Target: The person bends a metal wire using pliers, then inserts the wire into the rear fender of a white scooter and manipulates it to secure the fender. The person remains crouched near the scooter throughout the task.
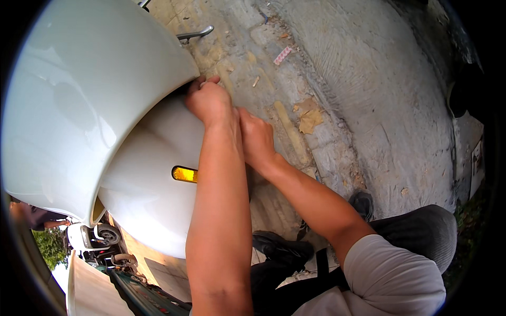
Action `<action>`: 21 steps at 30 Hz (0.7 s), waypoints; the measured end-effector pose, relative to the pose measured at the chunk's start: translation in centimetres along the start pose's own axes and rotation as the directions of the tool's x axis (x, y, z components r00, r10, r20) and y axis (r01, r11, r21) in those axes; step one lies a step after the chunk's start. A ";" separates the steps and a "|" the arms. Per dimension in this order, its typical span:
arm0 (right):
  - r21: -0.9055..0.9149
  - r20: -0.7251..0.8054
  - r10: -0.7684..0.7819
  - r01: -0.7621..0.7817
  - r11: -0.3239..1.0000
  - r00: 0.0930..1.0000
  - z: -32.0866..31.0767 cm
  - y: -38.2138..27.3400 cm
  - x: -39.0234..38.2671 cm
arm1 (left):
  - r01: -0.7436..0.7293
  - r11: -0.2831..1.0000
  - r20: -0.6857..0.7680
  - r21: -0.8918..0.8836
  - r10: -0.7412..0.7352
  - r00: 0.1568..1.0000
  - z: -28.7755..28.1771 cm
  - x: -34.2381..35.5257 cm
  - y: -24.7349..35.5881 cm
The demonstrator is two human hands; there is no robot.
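Observation:
My left hand (209, 102) is closed, with its fingers curled at the lower edge of a glossy white body panel (74, 89), where a dark gap opens. Whatever those fingers grip is hidden. Just right of that wrist, my right hand (257, 136) is also closed, its fingertips out of sight behind my left forearm. A smooth white fender (145, 174) curves below the panel, under my left arm. On it sits an oblong yellow reflector (184, 174) with a black rim, its right end covered by my forearm.
A metal lever (196, 35) juts out past the panel's upper edge. Rough concrete ground (369, 105) carries a dry leaf (311, 118) and a pink-and-white strip (283, 55). My dark shoe (283, 247) is at the lower middle. Parked motorbikes (103, 235) stand at the lower left.

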State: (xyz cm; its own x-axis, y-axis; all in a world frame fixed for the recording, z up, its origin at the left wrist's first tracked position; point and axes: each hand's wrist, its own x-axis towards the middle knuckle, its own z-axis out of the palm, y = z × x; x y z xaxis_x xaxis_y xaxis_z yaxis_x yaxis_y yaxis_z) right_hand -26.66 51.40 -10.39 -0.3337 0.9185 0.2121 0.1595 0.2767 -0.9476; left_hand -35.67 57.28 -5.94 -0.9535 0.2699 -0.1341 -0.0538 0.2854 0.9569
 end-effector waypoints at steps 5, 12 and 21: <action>0.575 0.641 0.394 -0.752 0.321 0.658 -1.1 0.5 2.0 | 0.005 1.000 0.064 -0.017 -0.004 0.998 -0.9 0.1 -0.3; 0.529 0.795 0.300 -0.844 0.084 0.528 -1.5 2.0 2.4 | 0.014 1.000 0.033 0.028 -0.015 0.999 -0.4 0.3 0.0; 0.200 -0.062 -0.031 0.042 0.979 0.998 0.7 1.7 0.3 | -0.027 0.999 -0.001 0.028 0.028 1.000 0.1 0.0 -0.3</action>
State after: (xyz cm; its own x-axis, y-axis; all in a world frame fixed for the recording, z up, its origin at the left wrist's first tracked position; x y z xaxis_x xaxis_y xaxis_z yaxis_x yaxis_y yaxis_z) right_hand -27.17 51.92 -12.09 -0.2801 0.9254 0.2554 -0.0435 0.2535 -0.9664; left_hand -35.67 57.32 -6.24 -0.9549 0.2767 -0.1074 -0.0191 0.3039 0.9525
